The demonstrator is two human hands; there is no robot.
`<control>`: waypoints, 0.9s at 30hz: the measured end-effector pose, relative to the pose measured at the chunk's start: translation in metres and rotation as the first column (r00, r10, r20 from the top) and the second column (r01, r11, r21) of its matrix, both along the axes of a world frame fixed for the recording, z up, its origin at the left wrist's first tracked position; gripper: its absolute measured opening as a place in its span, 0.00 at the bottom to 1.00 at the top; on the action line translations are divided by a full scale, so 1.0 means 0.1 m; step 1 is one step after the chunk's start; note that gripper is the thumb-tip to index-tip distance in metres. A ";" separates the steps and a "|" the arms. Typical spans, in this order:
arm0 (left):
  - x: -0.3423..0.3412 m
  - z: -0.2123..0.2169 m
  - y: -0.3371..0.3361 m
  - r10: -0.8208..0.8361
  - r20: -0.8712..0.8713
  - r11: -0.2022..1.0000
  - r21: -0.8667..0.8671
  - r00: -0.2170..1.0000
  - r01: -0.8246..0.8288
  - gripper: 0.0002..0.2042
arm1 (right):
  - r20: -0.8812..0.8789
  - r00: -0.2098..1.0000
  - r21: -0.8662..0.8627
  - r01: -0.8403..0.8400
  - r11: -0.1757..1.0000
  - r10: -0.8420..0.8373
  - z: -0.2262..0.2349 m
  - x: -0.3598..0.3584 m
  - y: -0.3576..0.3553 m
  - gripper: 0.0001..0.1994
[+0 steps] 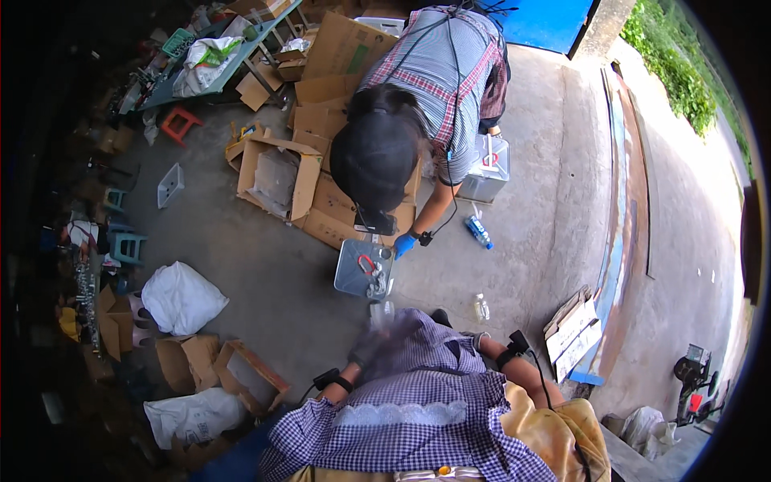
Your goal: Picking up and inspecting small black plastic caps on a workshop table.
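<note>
My left hand (369, 348) is low in the middle, smeared by motion, beside the folds of my purple checked apron (401, 394). Just beyond it is a small clear container (381, 312); I cannot tell whether the hand touches it. My right hand (484, 344) is mostly hidden at the apron's right edge, its fingers out of sight. A clear plastic bottle (481, 308) is on the floor near it. Farther ahead, a see-through grey bin (347, 277) contains a red ring-shaped item and pale pieces. A co-worker's blue-gloved hand (405, 244) is at its right side.
A bending co-worker (450, 72) is over flattened cardboard (325, 213). Another lidded bin (486, 189) and a blue-labelled bottle (479, 232) are to the right. White sacks (183, 297) and open cartons (253, 376) line the left; folded cardboard (573, 329) lies at right.
</note>
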State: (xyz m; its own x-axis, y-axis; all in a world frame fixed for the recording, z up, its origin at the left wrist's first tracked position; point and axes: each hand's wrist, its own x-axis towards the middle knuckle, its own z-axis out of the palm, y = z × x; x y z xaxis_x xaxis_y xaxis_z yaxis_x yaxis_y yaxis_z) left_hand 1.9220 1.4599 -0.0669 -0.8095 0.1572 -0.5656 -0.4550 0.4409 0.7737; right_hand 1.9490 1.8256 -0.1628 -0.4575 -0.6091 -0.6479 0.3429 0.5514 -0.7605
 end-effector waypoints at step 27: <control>0.16 -0.09 0.24 -0.141 -0.177 0.990 -0.035 0.974 0.137 0.12 | -0.047 0.999 -0.022 0.007 1.000 -0.008 -0.23 0.14 0.24 0.18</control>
